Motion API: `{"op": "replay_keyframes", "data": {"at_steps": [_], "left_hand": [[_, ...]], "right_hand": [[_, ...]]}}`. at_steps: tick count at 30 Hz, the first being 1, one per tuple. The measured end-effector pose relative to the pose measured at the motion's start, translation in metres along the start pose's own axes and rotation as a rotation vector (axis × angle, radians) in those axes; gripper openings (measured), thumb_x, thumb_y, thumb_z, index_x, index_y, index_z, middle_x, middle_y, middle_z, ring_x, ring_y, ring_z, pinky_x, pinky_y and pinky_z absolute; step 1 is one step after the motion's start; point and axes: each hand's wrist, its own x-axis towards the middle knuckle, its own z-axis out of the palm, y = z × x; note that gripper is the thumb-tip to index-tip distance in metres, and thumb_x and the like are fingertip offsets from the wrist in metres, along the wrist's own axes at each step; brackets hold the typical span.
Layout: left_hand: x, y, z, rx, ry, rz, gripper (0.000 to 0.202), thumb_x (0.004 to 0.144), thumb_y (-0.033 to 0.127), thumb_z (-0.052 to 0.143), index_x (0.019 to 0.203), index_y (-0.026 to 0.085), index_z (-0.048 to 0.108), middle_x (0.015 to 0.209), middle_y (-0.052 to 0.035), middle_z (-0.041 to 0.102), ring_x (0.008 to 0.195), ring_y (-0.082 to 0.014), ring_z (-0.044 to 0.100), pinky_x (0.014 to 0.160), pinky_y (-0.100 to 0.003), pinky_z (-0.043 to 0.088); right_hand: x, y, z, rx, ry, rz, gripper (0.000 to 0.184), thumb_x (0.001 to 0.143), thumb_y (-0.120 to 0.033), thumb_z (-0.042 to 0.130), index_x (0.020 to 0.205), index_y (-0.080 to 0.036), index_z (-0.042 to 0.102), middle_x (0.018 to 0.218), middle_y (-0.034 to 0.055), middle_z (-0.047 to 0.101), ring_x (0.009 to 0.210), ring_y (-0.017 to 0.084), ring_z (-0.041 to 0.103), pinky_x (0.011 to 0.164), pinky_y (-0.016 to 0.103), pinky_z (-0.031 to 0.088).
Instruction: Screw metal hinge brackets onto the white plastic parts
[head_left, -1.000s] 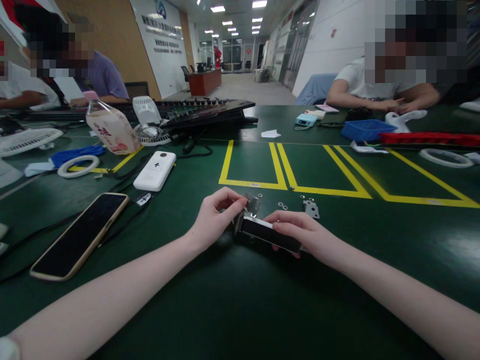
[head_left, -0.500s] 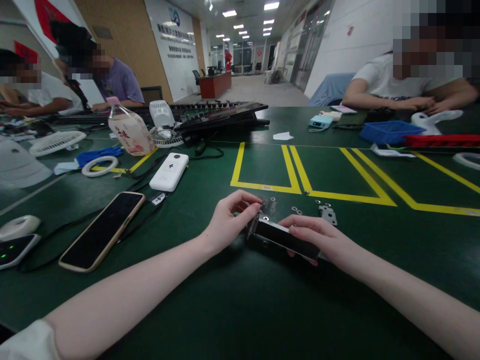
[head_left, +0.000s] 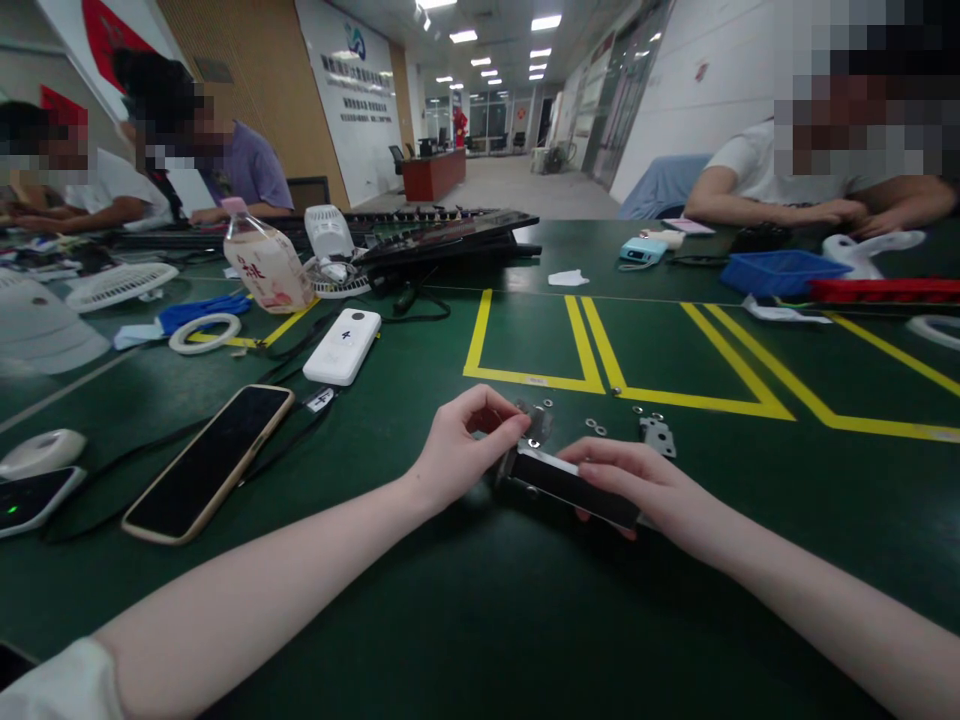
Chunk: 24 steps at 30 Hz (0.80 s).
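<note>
A long dark block with a shiny metal edge (head_left: 564, 482) lies on the green table (head_left: 480, 600) in front of me. My right hand (head_left: 645, 485) lies over its right half with the fingers closed round it. My left hand (head_left: 465, 445) pinches a small metal bracket (head_left: 536, 425) at the block's left end, thumb and fingers pressed together. Small washers (head_left: 596, 428) and a second metal bracket (head_left: 658, 435) lie just beyond the block.
A phone (head_left: 210, 460), a white power bank (head_left: 343, 346), cables, a tape roll (head_left: 204, 333) and a bottle (head_left: 266, 262) sit to the left. Yellow tape lines (head_left: 585, 345) mark boxes ahead. A blue bin (head_left: 780, 272) and other people's arms are at the table's far edges.
My head has turned slightly, shifting the view. My left thumb and fingers have closed more tightly on the bracket at the block's end; my right hand keeps its hold.
</note>
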Motion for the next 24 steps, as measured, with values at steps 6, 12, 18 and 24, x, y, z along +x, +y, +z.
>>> {"op": "replay_keyframes", "data": {"at_steps": [6,12,18,24], "left_hand": [[0.0,0.0,0.0,0.011,0.009,0.01,0.014,0.085,0.029,0.065,0.082,0.016,0.06,0.079,0.0,0.062,0.071,-0.013,0.059,0.065,-0.026,0.048],[0.0,0.0,0.0,0.027,0.016,0.004,0.015,0.085,0.03,0.065,0.082,0.017,0.058,0.079,0.0006,0.06,0.07,-0.013,0.056,0.065,-0.026,0.047],[0.0,-0.002,-0.001,0.078,0.011,0.057,0.014,0.088,0.028,0.059,0.08,0.017,0.058,0.077,0.0009,0.056,0.069,-0.0128,0.053,0.063,-0.025,0.044],[0.0,0.001,-0.002,0.127,0.006,0.09,0.014,0.09,0.028,0.057,0.08,0.017,0.058,0.079,0.0005,0.057,0.071,-0.0128,0.054,0.064,-0.025,0.045]], "right_hand": [[-0.006,-0.008,0.006,-0.012,0.051,-0.008,0.048,0.09,-0.054,0.05,0.117,-0.015,0.057,0.084,0.006,0.062,0.071,0.015,0.058,0.052,0.022,0.04],[-0.007,-0.008,0.006,0.006,0.053,-0.02,0.045,0.091,-0.053,0.05,0.116,-0.015,0.056,0.086,0.0059,0.062,0.072,0.015,0.057,0.053,0.02,0.04],[-0.002,-0.001,0.001,0.008,-0.002,-0.018,0.052,0.089,-0.057,0.052,0.119,-0.014,0.055,0.087,0.0071,0.063,0.072,0.016,0.059,0.051,0.021,0.042],[-0.001,0.001,0.0,0.013,-0.001,-0.02,0.053,0.089,-0.058,0.053,0.118,-0.014,0.055,0.087,0.0067,0.063,0.071,0.016,0.059,0.051,0.021,0.042]]}}
